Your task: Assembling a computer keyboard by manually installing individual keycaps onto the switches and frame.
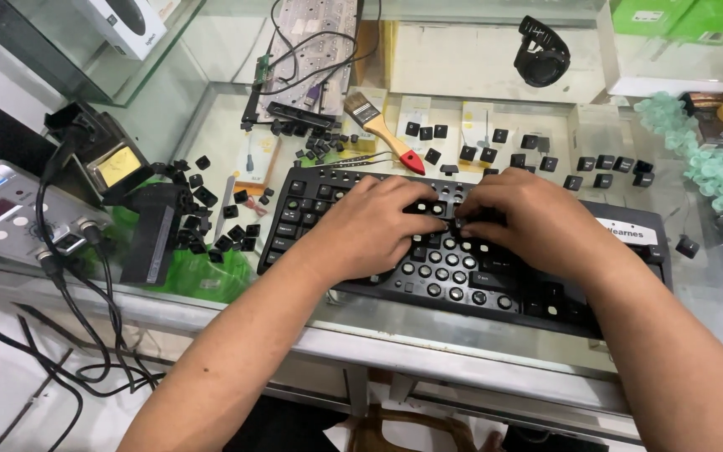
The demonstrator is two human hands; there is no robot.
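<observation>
A black keyboard (495,293) lies on the glass counter with many keycaps off, showing round white switch domes. My left hand (370,228) and my right hand (529,219) both rest on its middle rows, fingertips meeting around a black keycap (438,208) there. Whether either hand pinches that keycap is hidden by the fingers. Loose black keycaps (604,172) lie scattered behind the keyboard and to its left (211,230).
A wooden-handled brush with a red tip (382,132) lies behind the keyboard. A soldering station (2,218) with black cables sits at the left, beside a green tray (202,280). Pale green rubber domes (717,172) pile at the right. A bare circuit sheet (307,50) lies at the back.
</observation>
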